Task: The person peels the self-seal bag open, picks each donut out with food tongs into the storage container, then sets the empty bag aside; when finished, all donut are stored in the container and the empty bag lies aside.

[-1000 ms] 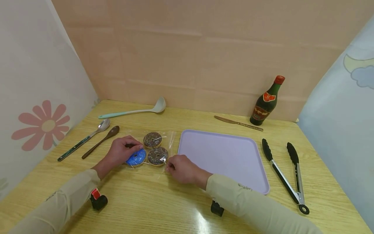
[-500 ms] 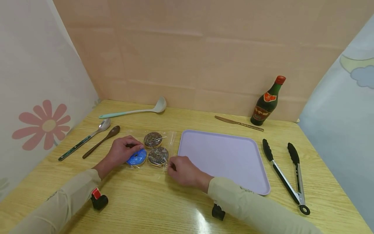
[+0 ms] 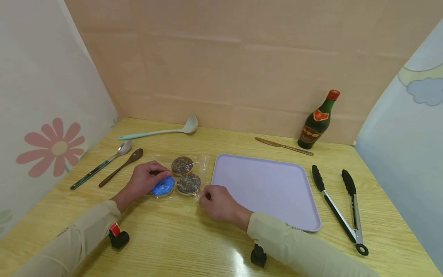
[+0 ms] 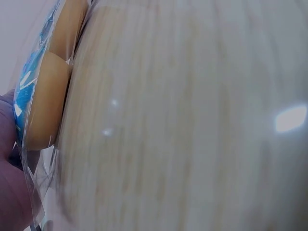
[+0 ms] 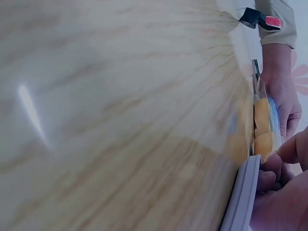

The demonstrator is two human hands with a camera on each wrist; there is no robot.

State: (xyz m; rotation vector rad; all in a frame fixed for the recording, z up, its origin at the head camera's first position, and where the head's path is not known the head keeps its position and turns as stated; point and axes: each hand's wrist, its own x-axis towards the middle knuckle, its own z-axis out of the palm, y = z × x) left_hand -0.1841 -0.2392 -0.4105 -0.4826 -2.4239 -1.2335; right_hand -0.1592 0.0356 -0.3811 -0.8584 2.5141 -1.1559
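A clear plastic bag (image 3: pixel 202 165) lies on the table with three donuts inside. One donut (image 3: pixel 162 186) has blue icing; the other two are chocolate-brown with sprinkles, a far donut (image 3: pixel 182 166) and a nearer donut (image 3: pixel 189 184). My left hand (image 3: pixel 146 180) pinches the bag's left side beside the blue donut. At the bag's right near corner, my right hand (image 3: pixel 219 202) pinches the plastic with curled fingers. In the right wrist view, thumb and forefinger meet at the bag's edge close to the lilac tray (image 5: pixel 246 192). The left wrist view shows the donuts' tan sides (image 4: pixel 50 96) through the film.
The lilac tray lies just right of the bag, with open tongs (image 3: pixel 337 209) beyond it. A bottle (image 3: pixel 315 125) and a golden knife (image 3: pixel 283 146) are at the back right. On the left lie a ladle (image 3: pixel 159 132), a metal spoon (image 3: pixel 101 165) and a wooden spoon (image 3: pixel 121 167).
The head view has shifted slightly, so everything sits a little further right. My right hand has come a touch nearer and to the right. Both hands keep their hold on the bag.
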